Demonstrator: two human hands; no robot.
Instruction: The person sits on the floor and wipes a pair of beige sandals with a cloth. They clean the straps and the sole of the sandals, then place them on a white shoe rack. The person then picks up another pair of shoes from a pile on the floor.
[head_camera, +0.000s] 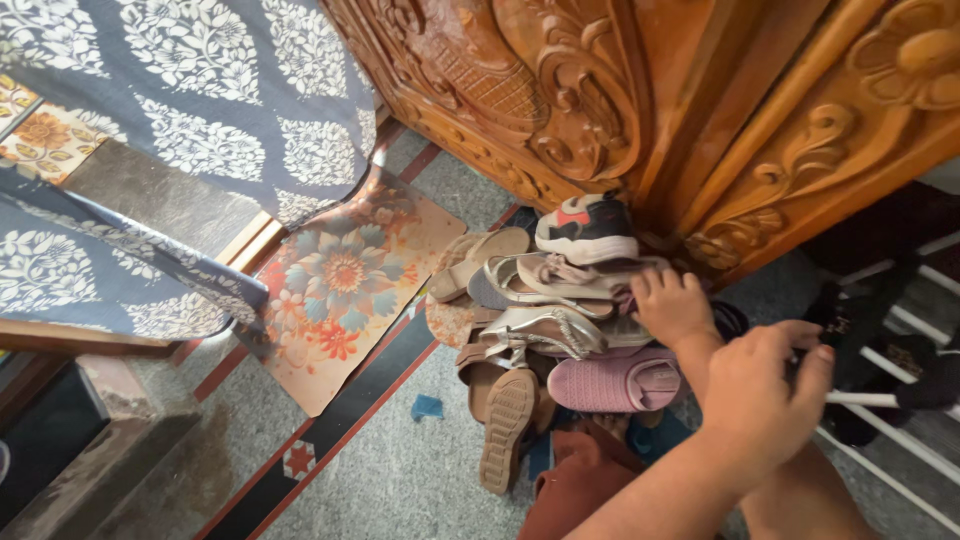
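Down low, shoe pile (545, 340) heaped on the floor (400, 470) against a carved wooden door (640, 110). Left hand (672, 305) rests on the pile by the pink shoe (612, 383), fingers spread flat, gripping nothing. Right hand (760, 395) hovers beside a white rack (890, 400); fingers curled, cannot tell if they pinch anything. Sneaker (588, 228) sits on top, touching the door. Floral mat (340, 285) alongside. Risk, as judged: a tug low in the heap could tip the loosely stacked sandals and slide them outward.

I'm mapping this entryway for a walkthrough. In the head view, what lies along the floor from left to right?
Patterned curtain → floral mat → pile of sandals and shoes → left hand → right hand → white rack.
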